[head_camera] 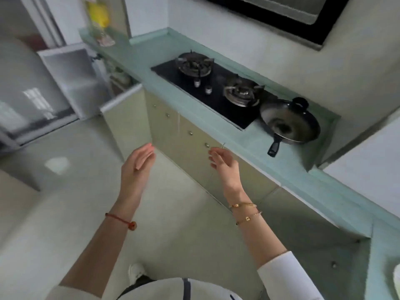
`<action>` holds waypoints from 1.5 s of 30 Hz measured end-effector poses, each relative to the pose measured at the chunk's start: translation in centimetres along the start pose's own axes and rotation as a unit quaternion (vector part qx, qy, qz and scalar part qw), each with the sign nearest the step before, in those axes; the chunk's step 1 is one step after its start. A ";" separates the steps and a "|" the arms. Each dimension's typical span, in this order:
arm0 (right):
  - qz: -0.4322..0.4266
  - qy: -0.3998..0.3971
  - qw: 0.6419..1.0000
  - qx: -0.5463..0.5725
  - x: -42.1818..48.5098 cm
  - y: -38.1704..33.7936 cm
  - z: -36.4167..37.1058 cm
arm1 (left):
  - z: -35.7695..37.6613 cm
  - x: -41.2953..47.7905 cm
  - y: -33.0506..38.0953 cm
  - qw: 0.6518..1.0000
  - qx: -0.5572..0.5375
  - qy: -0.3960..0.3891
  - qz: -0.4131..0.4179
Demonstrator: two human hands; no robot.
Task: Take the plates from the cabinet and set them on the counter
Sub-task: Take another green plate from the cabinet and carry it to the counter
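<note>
No plates are in view. My left hand is open, fingers together, held in the air over the floor in front of the pale green base cabinets. My right hand is open with loosely curled fingers, close to a round cabinet knob just below the green counter; I cannot tell whether it touches anything. At the far left a cabinet door stands ajar, with blurred items on the shelves behind it. The cabinet doors near my hands are closed.
A black two-burner gas hob is set into the counter. A lidded frying pan sits to its right, handle over the counter edge. A yellow bottle stands at the far end. A range hood hangs above. An open white-framed door is at left.
</note>
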State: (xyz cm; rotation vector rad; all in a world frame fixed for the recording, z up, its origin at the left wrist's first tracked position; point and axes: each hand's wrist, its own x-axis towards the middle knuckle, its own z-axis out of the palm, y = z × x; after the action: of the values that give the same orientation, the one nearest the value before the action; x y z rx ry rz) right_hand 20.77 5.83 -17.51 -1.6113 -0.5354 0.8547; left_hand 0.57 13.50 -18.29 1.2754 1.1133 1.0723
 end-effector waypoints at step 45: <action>0.015 -0.162 0.985 -0.053 39.5 -9.2 77.1 | -46.2 68.1 -2.7 0.989 0.058 0.128 -0.053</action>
State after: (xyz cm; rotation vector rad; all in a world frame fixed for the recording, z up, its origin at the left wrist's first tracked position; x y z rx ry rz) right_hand -12.89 86.04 -22.32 -1.5881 -0.7982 1.1382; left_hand -34.55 87.94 -21.77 1.1751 1.4399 1.1257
